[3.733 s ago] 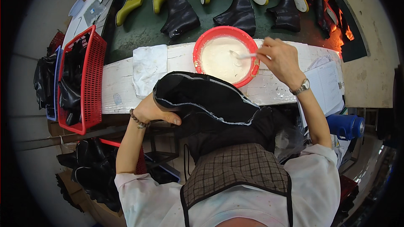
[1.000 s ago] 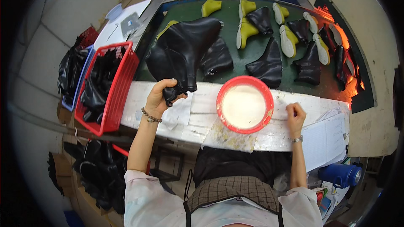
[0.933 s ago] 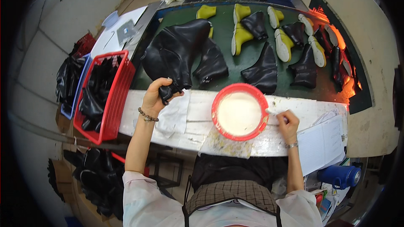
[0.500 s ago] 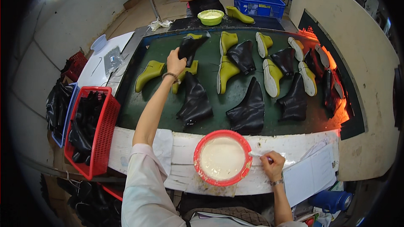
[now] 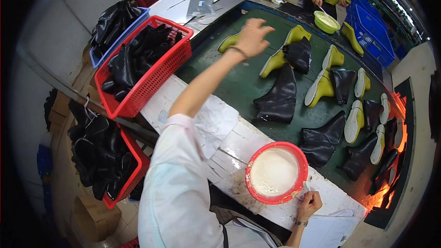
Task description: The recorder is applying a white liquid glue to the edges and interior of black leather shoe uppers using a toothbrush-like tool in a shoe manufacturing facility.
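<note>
My left hand [image 5: 252, 39] is stretched out over the green belt [image 5: 220, 80], fingers spread and nothing in them. It partly covers a yellow-green shoe last [image 5: 229, 42]. To its right, a black boot upper [image 5: 298, 55] lies against more yellow-green lasts. Low on the right, my right hand [image 5: 310, 204] is closed around a slim white brush [image 5: 307, 185]. Its far end is at the rim of a red bowl [image 5: 303, 158] of creamy white liquid, and its tip is hard to make out. Another black boot upper [image 5: 278, 96] lies nearer me.
Red baskets [image 5: 158, 66] of black uppers stand at left. More lasts and uppers lie toward an orange-glowing opening [image 5: 383, 197] at right. Across the belt, a co-worker in pink holds a brush over a green bowl [image 5: 327, 22]. A white cloth [image 5: 216, 124] lies on the near ledge.
My left hand has let go of the black boot upper, which now lies on the belt beside the lasts. The view has swung left. My right hand still holds the brush by the bowl.
</note>
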{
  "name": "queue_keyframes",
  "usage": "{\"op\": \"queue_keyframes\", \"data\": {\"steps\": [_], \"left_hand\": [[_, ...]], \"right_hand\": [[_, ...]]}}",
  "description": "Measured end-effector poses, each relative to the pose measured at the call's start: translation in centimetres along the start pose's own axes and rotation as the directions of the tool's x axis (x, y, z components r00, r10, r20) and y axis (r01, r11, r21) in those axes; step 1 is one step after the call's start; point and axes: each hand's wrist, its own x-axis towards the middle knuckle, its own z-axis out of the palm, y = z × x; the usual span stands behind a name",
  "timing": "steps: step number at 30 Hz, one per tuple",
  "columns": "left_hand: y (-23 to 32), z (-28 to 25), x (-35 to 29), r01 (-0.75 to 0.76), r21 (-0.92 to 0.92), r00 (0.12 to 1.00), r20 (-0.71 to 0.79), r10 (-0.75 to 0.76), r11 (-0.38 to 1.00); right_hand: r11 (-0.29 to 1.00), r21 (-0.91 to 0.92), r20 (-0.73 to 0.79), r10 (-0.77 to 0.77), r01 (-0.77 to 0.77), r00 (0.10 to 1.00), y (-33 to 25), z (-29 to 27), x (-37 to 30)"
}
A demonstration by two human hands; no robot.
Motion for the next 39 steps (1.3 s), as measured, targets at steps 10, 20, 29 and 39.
{"op": "queue_keyframes", "data": {"steps": [10,20,29,39], "left_hand": [[-19.4,-30.9,-24.2,0.762,0.633,0.241,-0.476,-0.846,-0.139],[-4.4,-34.9,-18.7,0.355,-0.390,0.899,-0.105,-0.424,0.850],[2.8,-23.0,-26.6,0.253,-0.401,0.751,0.655,0.082,0.880],[10.2,-13.5,-25.3,0.562,0.230,0.700,0.379,-0.605,0.794]], "right_hand": [[0.999,0.041,-0.025,-0.018,0.019,1.000,-1.2,0.9,0.3],[0.997,-0.058,-0.049,-0.049,0.046,0.998,0.5,-0.3,-0.3],[0.995,0.027,-0.050,-0.098,0.099,0.994,-5.4,-2.5,0.4],[0.828,-0.437,0.235,-0.272,0.351,0.933,-14.5,-0.5,1.9]]}}
